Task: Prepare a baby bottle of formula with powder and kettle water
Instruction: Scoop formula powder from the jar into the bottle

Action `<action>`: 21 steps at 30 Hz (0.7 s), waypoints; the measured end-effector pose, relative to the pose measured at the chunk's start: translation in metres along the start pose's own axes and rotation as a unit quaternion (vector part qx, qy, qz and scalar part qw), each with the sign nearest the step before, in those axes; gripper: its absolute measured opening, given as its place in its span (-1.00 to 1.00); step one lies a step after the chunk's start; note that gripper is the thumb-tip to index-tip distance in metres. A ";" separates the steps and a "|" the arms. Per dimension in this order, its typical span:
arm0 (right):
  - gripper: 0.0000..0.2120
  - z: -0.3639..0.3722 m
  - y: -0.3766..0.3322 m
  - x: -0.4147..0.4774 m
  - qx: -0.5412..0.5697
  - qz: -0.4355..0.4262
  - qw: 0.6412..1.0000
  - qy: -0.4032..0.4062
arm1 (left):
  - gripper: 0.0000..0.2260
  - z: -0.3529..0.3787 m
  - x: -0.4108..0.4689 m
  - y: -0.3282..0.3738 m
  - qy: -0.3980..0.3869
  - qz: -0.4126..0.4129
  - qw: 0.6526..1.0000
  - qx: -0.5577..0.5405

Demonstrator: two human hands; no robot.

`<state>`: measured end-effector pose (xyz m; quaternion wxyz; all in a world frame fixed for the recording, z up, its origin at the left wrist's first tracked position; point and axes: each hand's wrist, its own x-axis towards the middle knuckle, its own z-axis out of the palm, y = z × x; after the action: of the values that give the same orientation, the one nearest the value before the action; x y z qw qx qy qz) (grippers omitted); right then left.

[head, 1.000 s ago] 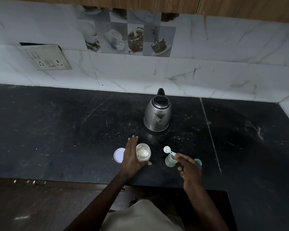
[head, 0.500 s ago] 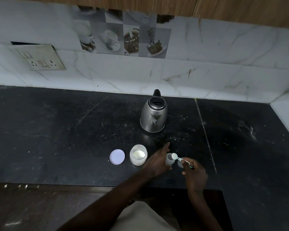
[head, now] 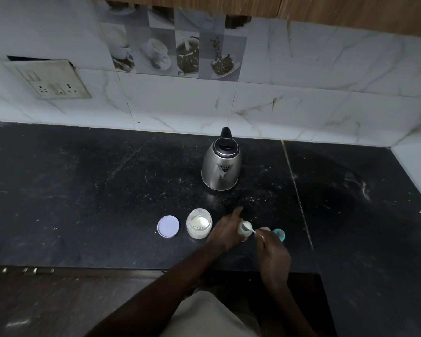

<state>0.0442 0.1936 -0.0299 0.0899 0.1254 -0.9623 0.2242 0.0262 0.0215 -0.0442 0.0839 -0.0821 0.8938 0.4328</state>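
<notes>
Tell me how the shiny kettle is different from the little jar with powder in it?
The kettle is shiny metal you cannot see through; the jar is clear and shows pale powder. The kettle looks much bigger than the jar. The kettle's black top looks shut, while the jar is open, its round lid lying beside it. Both stand upright on the black counter.

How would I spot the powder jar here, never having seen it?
Find the steel kettle near the tiled wall on the black counter. Come toward the front edge, slightly left: the jar stands between a round lid and the left hand. Unlike the flat lid, it is a squat clear jar, open, with white powder inside.
</notes>
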 end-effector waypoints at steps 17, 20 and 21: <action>-0.67 0.017 0.015 -0.008 -0.090 -0.082 0.991 -0.048 | -0.28 -0.006 0.004 0.008 -0.014 -0.018 0.999 0.033; -0.65 0.021 0.020 -0.008 -0.090 -0.080 0.991 -0.059 | -0.31 -0.006 0.003 0.007 -0.011 -0.016 0.999 0.033; -0.65 0.020 0.021 -0.008 -0.087 -0.080 0.991 -0.059 | -0.32 -0.006 0.003 0.007 -0.011 -0.017 0.999 0.035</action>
<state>0.0433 0.2037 -0.0581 0.0611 0.2062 -0.9688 0.1235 0.0217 0.0211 -0.0358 0.1042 -0.0891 0.9060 0.4006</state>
